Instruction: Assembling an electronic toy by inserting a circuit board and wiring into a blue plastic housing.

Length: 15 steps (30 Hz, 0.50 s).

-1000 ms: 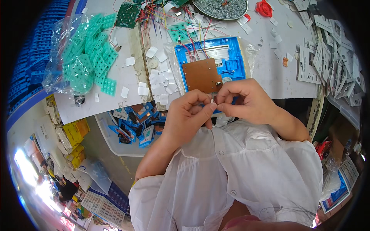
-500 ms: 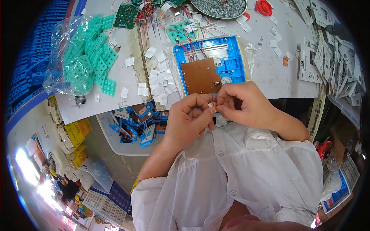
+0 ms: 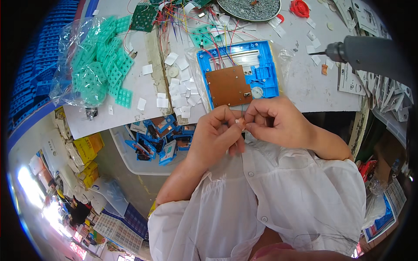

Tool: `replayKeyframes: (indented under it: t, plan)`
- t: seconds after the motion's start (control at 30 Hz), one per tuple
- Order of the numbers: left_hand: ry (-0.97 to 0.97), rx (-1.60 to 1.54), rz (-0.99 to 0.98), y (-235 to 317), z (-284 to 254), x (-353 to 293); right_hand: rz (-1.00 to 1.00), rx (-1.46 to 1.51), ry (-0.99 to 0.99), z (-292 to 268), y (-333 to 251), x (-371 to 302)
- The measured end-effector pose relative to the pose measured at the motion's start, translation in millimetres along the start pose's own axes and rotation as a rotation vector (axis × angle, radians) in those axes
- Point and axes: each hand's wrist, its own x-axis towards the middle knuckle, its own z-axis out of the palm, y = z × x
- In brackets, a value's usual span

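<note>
Close to my chest, just off the table's front edge, both hands meet over a small orange-and-white piece. My left hand pinches it between thumb and forefinger. From the other side my right hand reaches it with closed fingertips, which partly cover it. Just beyond lies an open blue plastic housing on a clear bag. A brown circuit board with wires rests in it, beside a white round part. A similar small orange piece lies on the table to the right.
A grey electric screwdriver juts in from the right above the table. Green rubber keypads fill a bag at left. White paper bits, a screw dish and stacked white panels surround the housing. Below sits a bin of blue-cased parts.
The grey screwdriver has come into view at the right. My hands stay together at the same spot, with slight finger movement; more of the orange piece shows.
</note>
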Motion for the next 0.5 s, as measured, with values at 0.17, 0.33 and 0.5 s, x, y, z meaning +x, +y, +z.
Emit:
replayKeyframes:
  t: [0.17,0.33,0.5]
  plan:
    - [-0.039,-0.044,-0.08,-4,-4,0,0.046,-0.062,-0.034,-3,-5,2]
    - [-0.017,0.085,-0.046,0,-3,-4,0.084,-0.094,-0.063,-3,-9,2]
    - [0.086,0.272,0.072,-1,-1,-11,0.022,-0.051,-0.007,0,-1,1]
